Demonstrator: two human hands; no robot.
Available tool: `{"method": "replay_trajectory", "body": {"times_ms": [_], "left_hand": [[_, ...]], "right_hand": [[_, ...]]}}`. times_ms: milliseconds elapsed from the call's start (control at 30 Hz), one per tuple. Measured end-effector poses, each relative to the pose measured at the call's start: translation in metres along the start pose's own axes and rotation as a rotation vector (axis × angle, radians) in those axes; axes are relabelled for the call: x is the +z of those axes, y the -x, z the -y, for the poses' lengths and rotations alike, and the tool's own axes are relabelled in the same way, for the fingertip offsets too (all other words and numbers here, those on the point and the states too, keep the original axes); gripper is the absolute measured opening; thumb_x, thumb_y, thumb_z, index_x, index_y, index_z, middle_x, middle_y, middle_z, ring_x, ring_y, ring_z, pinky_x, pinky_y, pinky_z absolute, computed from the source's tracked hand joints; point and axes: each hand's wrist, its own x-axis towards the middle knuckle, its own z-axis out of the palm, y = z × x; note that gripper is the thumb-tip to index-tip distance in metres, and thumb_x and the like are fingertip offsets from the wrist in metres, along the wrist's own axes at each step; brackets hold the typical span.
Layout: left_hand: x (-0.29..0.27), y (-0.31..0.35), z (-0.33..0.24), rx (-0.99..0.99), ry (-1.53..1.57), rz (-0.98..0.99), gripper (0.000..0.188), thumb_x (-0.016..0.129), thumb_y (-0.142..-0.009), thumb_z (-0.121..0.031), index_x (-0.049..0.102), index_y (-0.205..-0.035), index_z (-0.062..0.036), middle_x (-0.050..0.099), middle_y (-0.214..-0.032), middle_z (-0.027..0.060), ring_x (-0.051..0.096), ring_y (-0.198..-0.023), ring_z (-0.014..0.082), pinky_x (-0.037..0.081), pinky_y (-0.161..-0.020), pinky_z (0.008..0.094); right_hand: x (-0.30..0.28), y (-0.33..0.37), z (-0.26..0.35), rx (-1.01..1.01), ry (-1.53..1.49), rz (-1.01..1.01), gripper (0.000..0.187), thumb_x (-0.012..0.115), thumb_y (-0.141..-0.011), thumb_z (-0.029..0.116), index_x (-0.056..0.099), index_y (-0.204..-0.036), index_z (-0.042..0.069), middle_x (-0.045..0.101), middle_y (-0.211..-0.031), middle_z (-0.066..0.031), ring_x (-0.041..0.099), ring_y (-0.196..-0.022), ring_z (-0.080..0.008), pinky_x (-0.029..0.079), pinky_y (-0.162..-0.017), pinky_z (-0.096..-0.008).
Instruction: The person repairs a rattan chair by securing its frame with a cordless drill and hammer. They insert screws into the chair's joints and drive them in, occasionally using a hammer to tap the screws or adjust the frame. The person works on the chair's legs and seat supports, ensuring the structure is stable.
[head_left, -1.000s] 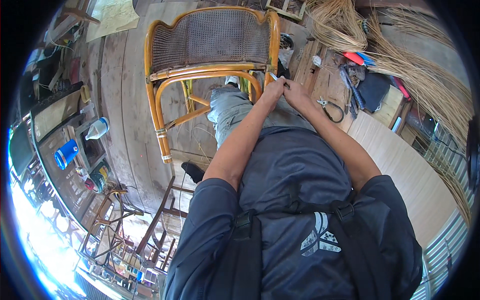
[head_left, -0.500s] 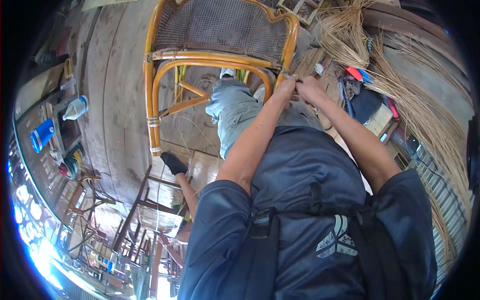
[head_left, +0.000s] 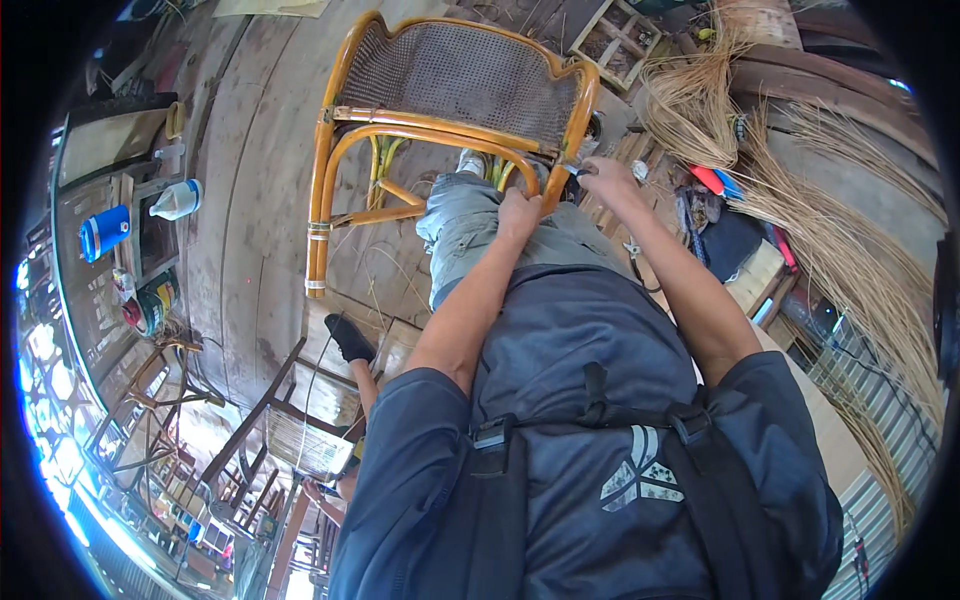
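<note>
A rattan chair with a dark woven cane panel and glossy orange-brown poles lies tipped in front of me, partly over my legs. My left hand is closed around the lower end of its curved pole, near the right corner. Beside the same corner, my right hand pinches a small thing with a pale and a dark part, too small to name. That thing meets the upright pole close to a binding. Pale wrappings also circle the poles at the left corner.
Long bundles of cane strands spread along the right, near a red-and-blue object and pliers. At left are a blue container and a whitish bottle. Another person's leg shows at lower left by wooden frames.
My hands were together at the chair's right corner and are now apart. The left has moved left and down onto the curved pole; the right stays near the corner. My view has shifted slightly.
</note>
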Motion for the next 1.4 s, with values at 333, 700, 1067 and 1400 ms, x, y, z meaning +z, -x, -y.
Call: {"method": "replay_trajectory", "body": {"times_ms": [333,700,1067,1400], "left_hand": [[-0.012,0.016,-0.010,0.114,-0.160,0.026,0.039,0.062,-0.076,-0.024,0.054,-0.101,0.0055,0.060,-0.096,0.0270,0.059,-0.093,0.0400,0.047,-0.081,0.0430],[0.035,-0.034,-0.032,0.216,-0.240,0.153,0.049,0.063,-0.074,-0.016,0.040,-0.112,0.0055,0.052,-0.109,0.0312,0.053,-0.100,0.0443,0.045,-0.085,0.0466],[0.025,-0.025,-0.057,0.152,-0.257,0.198,0.031,0.056,-0.076,-0.005,0.048,-0.105,0.0047,0.062,-0.092,0.0209,0.065,-0.080,0.0346,0.052,-0.060,0.0388],[0.024,-0.015,-0.071,0.017,-0.038,0.194,0.020,0.058,-0.078,-0.004,0.056,-0.097,0.0022,0.061,-0.078,0.0103,0.059,-0.056,0.0172,0.048,-0.044,0.0294]], "right_hand": [[0.001,0.016,0.013,0.006,0.281,-0.032,0.027,0.051,-0.081,0.025,0.065,-0.099,0.011,0.064,-0.098,-0.0185,0.061,-0.093,-0.0352,0.048,-0.081,-0.0456],[0.020,0.027,0.000,0.039,0.016,-0.106,0.027,0.050,-0.082,0.026,0.061,-0.100,0.009,0.064,-0.094,-0.0182,0.061,-0.090,-0.0357,0.048,-0.077,-0.0470],[0.053,0.054,-0.027,0.037,-0.296,-0.242,0.029,0.057,-0.079,0.026,0.058,-0.105,0.012,0.060,-0.086,-0.0212,0.058,-0.085,-0.0388,0.045,-0.072,-0.0468],[0.044,0.047,-0.023,0.064,-0.281,-0.194,0.032,0.055,-0.080,0.023,0.055,-0.111,0.017,0.062,-0.091,-0.0180,0.059,-0.087,-0.0379,0.046,-0.072,-0.0461]]}}
